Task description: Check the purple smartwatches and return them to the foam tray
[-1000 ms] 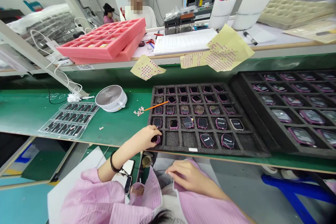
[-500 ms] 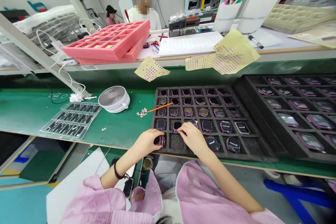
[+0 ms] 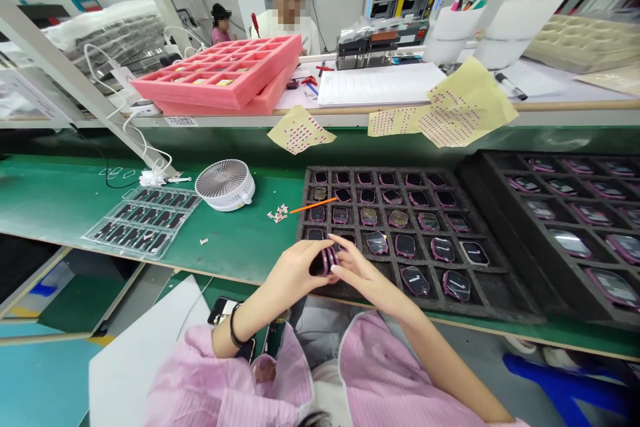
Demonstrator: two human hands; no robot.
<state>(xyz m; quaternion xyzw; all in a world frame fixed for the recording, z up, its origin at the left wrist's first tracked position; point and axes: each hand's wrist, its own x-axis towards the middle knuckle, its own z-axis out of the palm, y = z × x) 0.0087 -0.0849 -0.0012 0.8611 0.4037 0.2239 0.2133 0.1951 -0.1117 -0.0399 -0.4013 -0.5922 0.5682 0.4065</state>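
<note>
Big picture: you're at a long green workbench [image 3: 235, 247], with a black foam tray [image 3: 415, 310] right in front of you and a second black foam tray [image 3: 505, 227] off to its right. Both trays are full of pink-rimmed units sitting in their own pockets. Just left of the first tray there's a small white fan [image 3: 225, 185] and an orange stick [image 3: 313, 206] lying across the tray's edge.

The one you've got is a pink-rimmed watch-shaped unit [image 3: 323, 261], dark-faced and tilted on its edge, over the tray's near left corner. Your left hand [image 3: 295, 273] has its fingers curled around it, a firm closed hold. Your right hand [image 3: 363, 273] is just beside it, fingers loosely extended, tips at the unit. Can't tell if that hand's actually gripping.
</note>
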